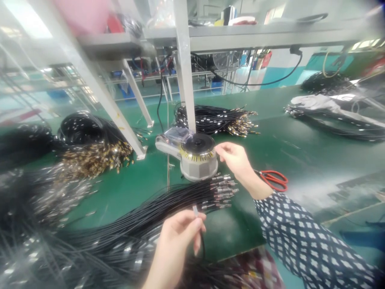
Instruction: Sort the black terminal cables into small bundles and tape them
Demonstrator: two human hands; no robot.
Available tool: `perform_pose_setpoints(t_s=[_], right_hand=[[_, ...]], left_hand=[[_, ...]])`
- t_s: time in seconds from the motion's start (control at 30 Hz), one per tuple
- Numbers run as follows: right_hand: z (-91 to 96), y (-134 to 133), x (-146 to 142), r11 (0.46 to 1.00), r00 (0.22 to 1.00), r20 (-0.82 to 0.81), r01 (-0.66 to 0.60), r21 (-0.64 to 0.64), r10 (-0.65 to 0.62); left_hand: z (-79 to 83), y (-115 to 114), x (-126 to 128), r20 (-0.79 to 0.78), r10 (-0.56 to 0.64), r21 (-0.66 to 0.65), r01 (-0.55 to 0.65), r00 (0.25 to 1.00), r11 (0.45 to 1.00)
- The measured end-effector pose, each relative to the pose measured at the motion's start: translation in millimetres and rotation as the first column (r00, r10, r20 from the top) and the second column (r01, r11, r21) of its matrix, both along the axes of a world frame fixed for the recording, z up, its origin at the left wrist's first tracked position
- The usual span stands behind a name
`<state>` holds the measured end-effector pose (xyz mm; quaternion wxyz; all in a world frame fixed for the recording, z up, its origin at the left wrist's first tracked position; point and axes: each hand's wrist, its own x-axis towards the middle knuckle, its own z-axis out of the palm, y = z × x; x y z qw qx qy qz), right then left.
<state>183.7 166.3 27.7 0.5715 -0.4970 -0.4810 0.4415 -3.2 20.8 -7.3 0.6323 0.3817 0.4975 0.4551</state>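
Note:
My left hand (180,237) is closed in a pinch on a thin black cable (195,210) with a small metal tip pointing up, low in the middle. My right hand (236,160) reaches to the rim of a round tape dispenser (197,158), fingers pinched at its edge; what they hold is too small to make out. A bundle of black cables with silver connectors (221,190) lies between the two hands on the green table (300,148).
Red-handled scissors (275,179) lie right of my right wrist. Coils of black cables with gold connectors (96,154) sit left, another bundle (224,118) behind the dispenser. Metal frame posts (185,72) rise from the table. More cables and grey cloth (325,105) lie far right.

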Motion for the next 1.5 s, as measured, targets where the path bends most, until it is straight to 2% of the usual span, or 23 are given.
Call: perform_pose_setpoints(t_s=[0.13, 0.3, 0.43, 0.57, 0.63, 0.73, 0.93, 1.1, 1.33, 1.5], right_hand=[[0.0, -4.8, 1.7, 0.998, 0.997, -0.047, -0.058, -0.012, 0.057], [-3.5, -21.3, -1.3, 0.965, 0.961, -0.157, -0.244, -0.098, 0.227], [-1.1, -46.4, -6.2, 0.9, 0.903, -0.229, -0.403, -0.164, 0.363], [-1.4, -69.2, -9.0, 0.794, 0.829, -0.311, -0.546, -0.267, 0.465], [-2.8, -77.1, -8.8, 0.758, 0.812, -0.299, -0.579, -0.301, 0.501], [-3.7, -85.2, -7.4, 0.732, 0.797, -0.237, -0.604, -0.314, 0.556], [-0.7, -93.3, -7.1, 0.736, 0.789, -0.093, -0.603, -0.308, 0.608], [-0.3, -97.1, -8.1, 0.733, 0.78, -0.057, -0.608, -0.306, 0.623], [-3.1, -104.5, -9.6, 0.772, 0.788, 0.077, -0.572, -0.277, 0.611], [-8.9, -111.1, -13.4, 0.821, 0.843, 0.044, -0.508, -0.261, 0.536]], left_hand=[[0.2, 0.1, 0.9, 0.015, -0.007, 0.002, 0.007, 1.0, 1.0], [2.0, 0.3, 0.2, 0.059, 0.024, 0.003, -0.025, 0.998, 1.0], [7.5, -0.3, 0.1, 0.112, 0.058, -0.023, -0.056, 0.992, 0.998], [13.3, -1.2, 1.2, 0.131, 0.068, -0.014, -0.067, 0.989, 0.998], [15.1, -1.3, 1.5, 0.133, 0.08, -0.003, -0.08, 0.988, 0.997], [17.1, -1.2, 1.3, 0.117, 0.099, 0.03, -0.103, 0.988, 0.994], [17.7, -0.7, 0.7, 0.048, 0.086, 0.053, -0.088, 0.995, 0.995], [12.7, -1.3, 0.1, 0.026, 0.059, 0.063, -0.061, 0.998, 0.996], [10.6, -1.6, 1.6, -0.003, 0.088, 0.053, -0.087, 0.996, 0.995], [12.1, -1.6, 2.8, 0.052, 0.119, 0.029, -0.121, 0.991, 0.992]])
